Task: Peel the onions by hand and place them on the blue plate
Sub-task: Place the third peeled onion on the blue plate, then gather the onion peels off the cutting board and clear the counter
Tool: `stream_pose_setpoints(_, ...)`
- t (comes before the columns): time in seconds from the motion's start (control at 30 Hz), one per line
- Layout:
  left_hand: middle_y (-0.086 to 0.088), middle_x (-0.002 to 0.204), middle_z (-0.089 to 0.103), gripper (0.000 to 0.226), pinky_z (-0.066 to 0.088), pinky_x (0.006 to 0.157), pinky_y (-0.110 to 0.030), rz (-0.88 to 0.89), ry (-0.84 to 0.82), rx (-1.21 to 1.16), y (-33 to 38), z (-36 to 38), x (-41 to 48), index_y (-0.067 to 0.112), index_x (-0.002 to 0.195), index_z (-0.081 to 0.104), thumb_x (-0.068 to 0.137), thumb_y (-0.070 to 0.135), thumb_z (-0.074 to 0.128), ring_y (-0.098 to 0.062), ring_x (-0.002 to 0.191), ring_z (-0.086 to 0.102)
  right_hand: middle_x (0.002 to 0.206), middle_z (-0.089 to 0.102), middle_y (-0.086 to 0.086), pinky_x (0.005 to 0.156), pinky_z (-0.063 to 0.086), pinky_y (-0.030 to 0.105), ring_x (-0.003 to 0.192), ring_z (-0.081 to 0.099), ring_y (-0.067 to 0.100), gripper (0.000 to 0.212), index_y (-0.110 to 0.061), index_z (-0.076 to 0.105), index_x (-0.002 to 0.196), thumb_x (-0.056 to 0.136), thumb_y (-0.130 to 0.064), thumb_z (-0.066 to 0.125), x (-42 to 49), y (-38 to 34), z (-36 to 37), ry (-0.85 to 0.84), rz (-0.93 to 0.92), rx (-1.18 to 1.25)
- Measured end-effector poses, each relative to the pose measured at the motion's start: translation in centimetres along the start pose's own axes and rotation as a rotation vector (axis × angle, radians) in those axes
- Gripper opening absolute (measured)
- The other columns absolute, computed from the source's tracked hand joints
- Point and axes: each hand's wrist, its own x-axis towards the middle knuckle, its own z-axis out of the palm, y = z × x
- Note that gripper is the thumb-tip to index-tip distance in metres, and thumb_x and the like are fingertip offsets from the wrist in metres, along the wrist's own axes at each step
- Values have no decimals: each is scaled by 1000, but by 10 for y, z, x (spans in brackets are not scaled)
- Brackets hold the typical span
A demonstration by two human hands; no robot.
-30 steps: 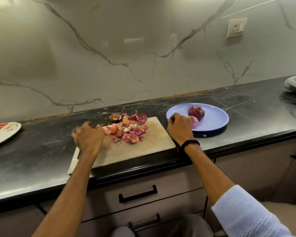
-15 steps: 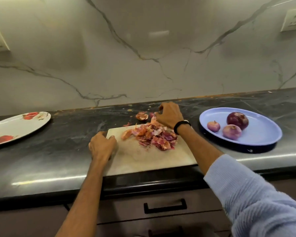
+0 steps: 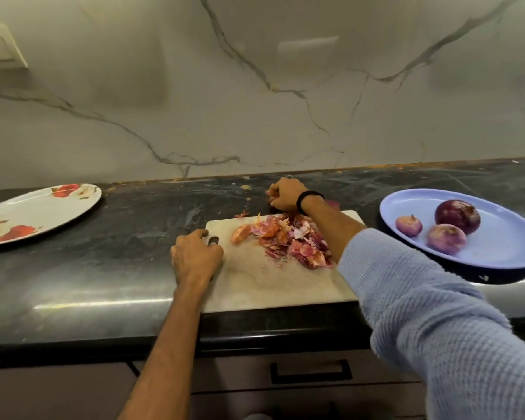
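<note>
Dark stone bench (image 3: 103,268) under a veined marble wall (image 3: 255,101) carries a pale cutting board (image 3: 270,286) with a heap of onion skins (image 3: 288,241) on it. My left hand (image 3: 194,259) grips the board's left edge, fingers (image 3: 205,234) curled at the handle slot. My right hand (image 3: 287,194) rests clenched on the bench just beyond the far edge, and I cannot tell whether it holds scraps. Three peeled onions (image 3: 457,216) lie on the blue plate (image 3: 497,256) at right, apart from the board.
</note>
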Motion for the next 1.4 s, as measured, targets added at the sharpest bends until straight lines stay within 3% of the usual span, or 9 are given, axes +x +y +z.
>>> stream_pose_setpoints(0.17,-13,127,68,44,49,101,-45,-3,0,-10,3,-2,-3,18,131,67,89,31,66,-34,116,61,65,53,-16,76,44,27,76,57,-2,40,-18,40,60,87,-12,69,-44,21,-34,96,-35,157)
stream_pose_setpoints(0.33,-17,141,54,46,39,108,-48,-22,-27,128,19,-2,-3,18,140,59,94,22,59,-39,129,46,90,69,-14,73,43,16,81,59,-4,37,-24,74,101,86,-57,65,-95,36,-75,-206,-104,107)
stream_pose_setpoints(0.47,-19,133,61,38,41,106,-47,79,-29,140,42,8,25,11,133,63,97,22,54,-37,124,52,66,64,-4,50,37,12,46,47,-2,41,-15,77,90,90,-53,63,-92,45,-81,160,-114,265)
stream_pose_setpoints(0.57,-17,126,65,34,47,103,-47,106,-94,116,62,17,47,10,125,67,99,30,56,-36,118,58,91,73,5,77,54,29,83,66,13,45,-11,74,101,93,-53,60,-71,58,-65,164,19,80)
stream_pose_setpoints(0.7,-12,117,72,32,53,97,-43,124,-245,114,82,26,61,13,115,73,94,36,66,-32,110,65,131,61,11,106,41,49,127,48,34,57,-16,62,127,92,-60,55,-58,77,-38,-59,220,-222)
stream_pose_setpoints(0.93,-3,110,76,21,54,98,-35,281,-297,27,88,33,70,17,110,78,91,13,73,-20,105,69,116,70,3,90,50,33,105,63,22,26,-19,70,115,94,-35,64,-69,68,-39,37,24,-3)
stream_pose_setpoints(1.13,-2,78,78,31,57,67,-26,255,-456,-363,98,25,64,14,89,80,101,34,60,-13,68,72,86,73,9,70,48,31,73,62,18,43,-16,77,92,96,-52,54,-99,57,-66,73,-95,244)
stream_pose_setpoints(1.23,-2,88,77,33,57,84,-35,329,-360,-207,97,36,69,11,95,78,104,34,56,-20,86,71,95,73,9,77,52,33,85,65,22,35,-11,75,100,98,-41,56,-101,75,-70,222,44,103)
stream_pose_setpoints(1.4,-9,118,71,27,47,89,-33,483,-471,46,117,53,73,13,121,70,106,24,50,-24,101,63,108,71,15,86,52,38,97,65,31,34,-5,72,108,98,-34,56,-98,94,-53,-22,266,-110)
